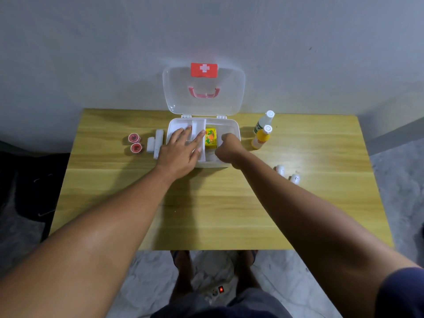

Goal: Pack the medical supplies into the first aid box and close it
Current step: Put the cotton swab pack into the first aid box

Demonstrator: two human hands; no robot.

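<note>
Left hand, fingers spread flat, steadies box at bench's far edge; right hand curls inside, grasp hidden — release low, beside yellow carton.

The near half of the counter lies bare, while the open first aid box is flanked by two tape rolls and gauze rolls on its left, two bottles on its right, and both hands fill its tray.
</note>
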